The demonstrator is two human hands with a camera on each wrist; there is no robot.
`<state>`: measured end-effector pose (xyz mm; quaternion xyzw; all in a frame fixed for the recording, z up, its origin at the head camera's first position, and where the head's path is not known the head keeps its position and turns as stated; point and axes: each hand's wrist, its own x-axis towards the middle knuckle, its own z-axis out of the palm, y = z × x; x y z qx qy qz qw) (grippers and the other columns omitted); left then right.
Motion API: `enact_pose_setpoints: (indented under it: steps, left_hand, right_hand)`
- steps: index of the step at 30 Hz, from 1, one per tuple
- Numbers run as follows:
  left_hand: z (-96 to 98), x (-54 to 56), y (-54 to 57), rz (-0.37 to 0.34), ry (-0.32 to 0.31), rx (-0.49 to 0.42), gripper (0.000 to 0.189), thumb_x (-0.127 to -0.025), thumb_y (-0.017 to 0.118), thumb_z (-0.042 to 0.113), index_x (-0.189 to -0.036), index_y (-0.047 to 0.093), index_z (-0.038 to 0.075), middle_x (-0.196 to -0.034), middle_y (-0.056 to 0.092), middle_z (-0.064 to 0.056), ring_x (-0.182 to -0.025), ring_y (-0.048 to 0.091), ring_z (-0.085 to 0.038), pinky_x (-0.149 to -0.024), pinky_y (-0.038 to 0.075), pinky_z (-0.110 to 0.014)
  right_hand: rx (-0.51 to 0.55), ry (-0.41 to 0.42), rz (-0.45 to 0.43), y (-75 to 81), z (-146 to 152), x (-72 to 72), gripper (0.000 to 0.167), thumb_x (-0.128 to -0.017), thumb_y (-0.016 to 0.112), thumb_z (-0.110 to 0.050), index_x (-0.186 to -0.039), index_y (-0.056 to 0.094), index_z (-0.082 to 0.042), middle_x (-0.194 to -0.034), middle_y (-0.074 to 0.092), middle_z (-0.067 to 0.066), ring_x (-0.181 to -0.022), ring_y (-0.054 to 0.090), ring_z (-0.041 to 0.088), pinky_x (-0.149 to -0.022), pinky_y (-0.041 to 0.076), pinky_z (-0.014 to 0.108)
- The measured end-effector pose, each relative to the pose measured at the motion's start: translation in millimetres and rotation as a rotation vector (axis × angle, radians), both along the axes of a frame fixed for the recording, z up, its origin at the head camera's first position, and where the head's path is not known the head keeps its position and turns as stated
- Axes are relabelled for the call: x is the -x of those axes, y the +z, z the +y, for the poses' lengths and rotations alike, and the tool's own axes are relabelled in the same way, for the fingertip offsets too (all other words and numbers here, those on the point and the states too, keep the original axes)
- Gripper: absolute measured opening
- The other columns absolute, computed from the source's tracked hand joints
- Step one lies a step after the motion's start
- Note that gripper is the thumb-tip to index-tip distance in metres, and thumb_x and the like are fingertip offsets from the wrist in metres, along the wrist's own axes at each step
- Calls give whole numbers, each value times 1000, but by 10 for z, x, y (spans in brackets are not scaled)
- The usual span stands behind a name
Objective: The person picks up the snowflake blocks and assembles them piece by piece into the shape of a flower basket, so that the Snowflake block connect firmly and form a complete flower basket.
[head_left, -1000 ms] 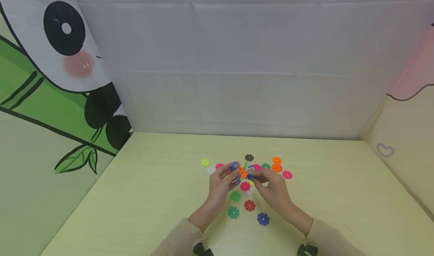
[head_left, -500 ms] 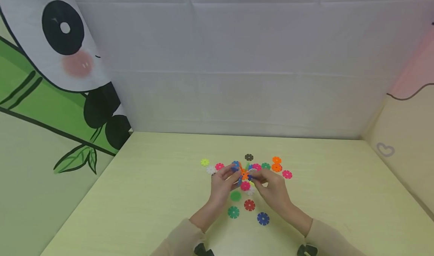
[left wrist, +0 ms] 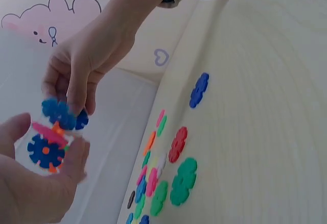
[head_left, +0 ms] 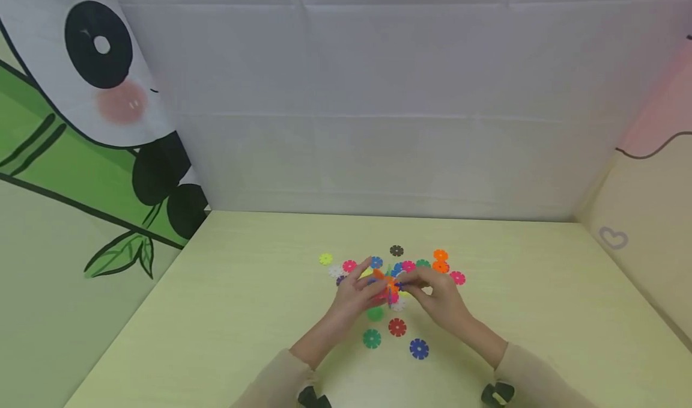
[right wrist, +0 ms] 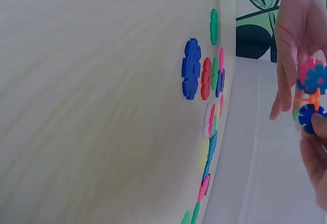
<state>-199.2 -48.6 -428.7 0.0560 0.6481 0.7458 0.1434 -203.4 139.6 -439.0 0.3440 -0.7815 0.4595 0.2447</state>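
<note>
Both hands hold a small cluster of joined, notched plastic snowflake discs (head_left: 391,284) above the table. Orange, pink and blue discs show in it. My left hand (head_left: 354,297) grips the cluster from the left, with its thumb and fingers about a pink disc (left wrist: 49,133) and a dark blue disc (left wrist: 46,151) in the left wrist view. From the right, my right hand (head_left: 442,300) pinches a dark blue disc (right wrist: 308,118) at the cluster's edge, seen in the right wrist view. Fingers hide part of the cluster.
Loose snowflake discs of several colours lie flat around and below the hands. A blue disc (head_left: 418,349), a red disc (head_left: 397,327) and a green disc (head_left: 372,339) are nearest the person. Two orange discs (head_left: 440,261) lie at the right. A pale wall (head_left: 346,155) stands behind the table.
The cluster has turned and moved slightly lower in the hands. My left hand's fingers have shifted on it, uncovering loose blue and yellow discs behind. My right hand keeps its pinch.
</note>
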Motion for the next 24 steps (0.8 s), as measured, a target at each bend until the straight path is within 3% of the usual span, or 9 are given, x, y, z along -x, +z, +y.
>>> enact_pose_setpoints:
  steps: [3,5,9,13,17,24]
  left_hand:
    - [-81,31,-12,27,-105,64,60,-86,62,16,-139,34,6,-109,59,-12,-95,62,-23,-82,51,-33]
    - [-112,47,-24,45,-134,103,55,-85,62,13,-135,41,6,-106,59,-12,-92,63,-23,-80,52,-33]
    - [-168,69,-53,64,-107,164,49,-84,64,14,-129,48,6,-108,59,-10,-91,63,-20,-78,53,-33]
    - [-239,77,-57,65,-58,190,48,-84,65,13,-129,49,5,-110,58,-11,-89,63,-19,-76,53,-32]
    - [-284,72,-38,60,-40,202,49,-83,65,12,-128,49,4,-113,57,-13,-90,63,-21,-76,53,-32]
    - [-284,54,-37,61,-30,221,48,-83,65,13,-127,51,5,-118,56,-13,-95,62,-21,-75,53,-31]
  right_hand:
    - [-32,65,-97,-11,46,2,26,-71,69,11,-90,65,-6,-84,68,3,-76,66,15,-66,54,22]
    - [-65,82,-183,-4,77,-16,23,-74,69,6,-94,65,-4,-86,68,5,-77,66,16,-66,53,23]
    - [-186,66,-406,-11,166,-87,27,-76,70,-5,-102,63,-1,-90,66,7,-79,62,17,-66,52,20]
    - [-392,105,-615,-104,283,-164,32,-73,74,-12,-102,65,-4,-90,63,-1,-79,56,12,-66,49,20]
    - [-503,169,-666,-207,352,-213,26,-69,77,-16,-93,69,-11,-85,59,-9,-76,50,8,-67,46,21]
    - [-466,225,-650,-225,356,-197,16,-73,72,-6,-81,62,-16,-79,60,-10,-72,52,6,-67,48,20]
